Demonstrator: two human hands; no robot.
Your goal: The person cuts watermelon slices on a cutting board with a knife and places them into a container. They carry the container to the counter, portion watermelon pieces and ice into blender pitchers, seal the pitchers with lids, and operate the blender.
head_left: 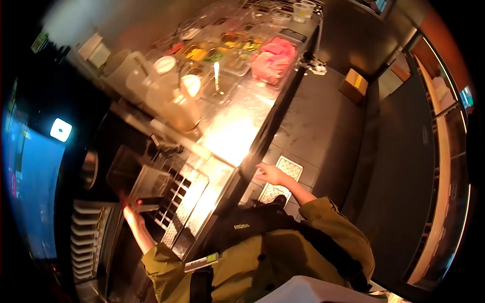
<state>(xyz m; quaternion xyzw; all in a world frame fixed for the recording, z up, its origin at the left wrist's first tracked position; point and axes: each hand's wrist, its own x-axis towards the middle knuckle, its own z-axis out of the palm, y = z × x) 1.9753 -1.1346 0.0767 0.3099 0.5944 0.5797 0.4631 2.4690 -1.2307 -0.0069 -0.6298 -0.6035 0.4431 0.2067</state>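
Observation:
My left hand (132,216) reaches out at the left, at the near end of a dark handle (150,203). Its fingers are smeared by motion, so I cannot make out whether they close on the handle. Beyond them is a pale, boxy container (150,183), beside a metal rack (172,204) on the steel counter. My right hand (271,174) hangs in the air just off the counter's front edge, over the floor. Its fingers are loosely apart, and nothing shows in them.
Along the counter stand clear jugs (184,111), tubs of cut food (197,53) and a tub of pink stuff (274,58). A bright glare (230,139) covers part of the steel top. A cardboard box (353,86) and a patterned plate (289,169) are on the floor.

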